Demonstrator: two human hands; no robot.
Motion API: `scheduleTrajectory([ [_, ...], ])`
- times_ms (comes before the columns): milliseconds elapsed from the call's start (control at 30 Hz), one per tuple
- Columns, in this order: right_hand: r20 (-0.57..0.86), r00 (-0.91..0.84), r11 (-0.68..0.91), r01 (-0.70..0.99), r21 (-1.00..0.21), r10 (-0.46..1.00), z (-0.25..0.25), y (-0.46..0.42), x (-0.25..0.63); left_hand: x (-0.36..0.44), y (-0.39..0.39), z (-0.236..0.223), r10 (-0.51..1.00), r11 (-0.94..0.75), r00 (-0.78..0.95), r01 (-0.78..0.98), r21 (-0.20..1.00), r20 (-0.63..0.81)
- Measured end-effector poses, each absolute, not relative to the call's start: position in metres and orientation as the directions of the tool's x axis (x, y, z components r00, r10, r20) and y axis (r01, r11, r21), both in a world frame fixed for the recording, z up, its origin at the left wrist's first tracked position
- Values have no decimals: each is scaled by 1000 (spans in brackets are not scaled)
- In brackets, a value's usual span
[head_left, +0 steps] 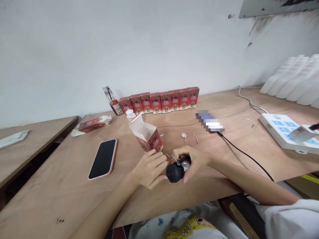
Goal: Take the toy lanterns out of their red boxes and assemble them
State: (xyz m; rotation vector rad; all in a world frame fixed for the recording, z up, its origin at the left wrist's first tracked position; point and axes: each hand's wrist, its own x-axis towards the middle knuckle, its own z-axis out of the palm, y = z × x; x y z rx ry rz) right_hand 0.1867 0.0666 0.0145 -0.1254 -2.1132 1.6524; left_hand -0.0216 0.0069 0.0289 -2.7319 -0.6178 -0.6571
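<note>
A small black lantern point(175, 172) with a clear body lies tilted between my hands above the table's front part, its rounded black end facing me. My right hand point(195, 161) is wrapped round its clear body. Close against the black end, my left hand point(152, 169) has its fingers bent and pinched at the lantern's bent wire handle point(171, 157); the exact grip is partly hidden. Just beyond my left fingers stands an open red printed box point(152, 141) with its white flap up. A loose bent wire handle with a white tag point(191, 134) lies farther back.
Several red boxes point(160, 102) stand along the wall, beside a small bottle point(116, 105) and a white lantern point(130, 114). Another red box point(93, 123) lies left. A phone point(102, 159) lies near the left, a cabled phone point(209, 121) right, and a power strip point(281, 131) far right.
</note>
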Motion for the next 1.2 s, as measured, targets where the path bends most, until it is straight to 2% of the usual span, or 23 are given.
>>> scheduleTrajectory([
  [167, 278, -892, 414, -116, -903, 356, 24, 69, 191, -20, 5, 30, 388, -851, 800, 502, -155, 457],
  [367, 230, -914, 578, 6, -816, 333, 40, 70, 199, -25, 6, 34, 394, -797, 795, 545, -258, 462],
  [533, 204, -928, 632, 42, -774, 310, 43, 69, 199, -28, 8, 33, 375, -812, 810, 521, -261, 451],
  [667, 203, -923, 554, 14, -833, 328, 38, 72, 199, -28, 9, 34, 374, -804, 798, 533, -265, 472],
  [800, 235, -906, 329, -116, -937, 351, 37, 75, 201, -26, 9, 31, 351, -772, 761, 565, -291, 545],
  [967, 235, -888, 71, -226, -972, 395, 41, 72, 200, -25, 12, 29, 292, -719, 683, 618, -317, 670],
  [1100, 197, -924, 110, -170, -979, 328, 40, 72, 198, -33, 7, 41, 179, -726, 691, 573, -381, 700],
  [1133, 177, -937, 117, -147, -982, 301, 39, 72, 198, -35, 5, 44, 169, -740, 685, 563, -368, 709],
  [1200, 140, -957, 107, -116, -987, 253, 38, 72, 197, -37, -2, 48, 247, -768, 623, 593, -241, 742],
])
